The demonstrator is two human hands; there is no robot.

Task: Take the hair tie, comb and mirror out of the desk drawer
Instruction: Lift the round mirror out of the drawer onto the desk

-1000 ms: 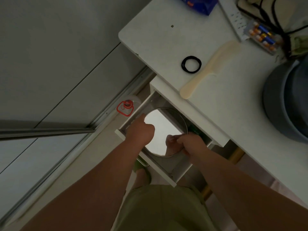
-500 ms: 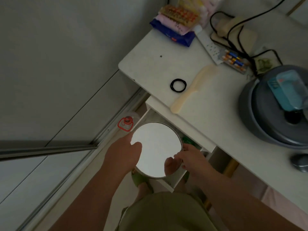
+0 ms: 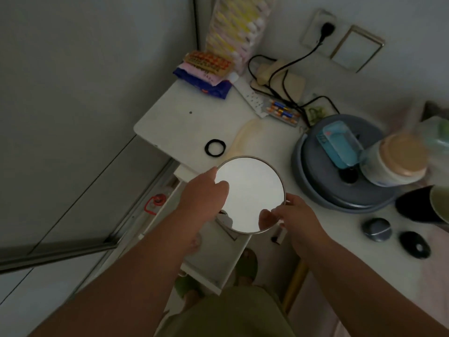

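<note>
The white open drawer [image 3: 213,254] sits below the white bench's [image 3: 179,127] front edge. The black elastic hair tie [image 3: 215,147] and cream plastic comb [image 3: 245,135] already lie there. The left hand [image 3: 201,200] and right hand [image 3: 298,217] clamp the round metal-rimmed mirror [image 3: 250,193] above that edge, not yet set down. The grey round basin [image 3: 315,181] crowds the right.

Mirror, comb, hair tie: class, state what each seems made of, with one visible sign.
Mirror: glass face, likely metal rim; bright reflection, thin silvery edge.
Comb: probably plastic; smooth, uniform cream surface.
Hair tie: likely elastic fabric; thin matte black loop.
</note>
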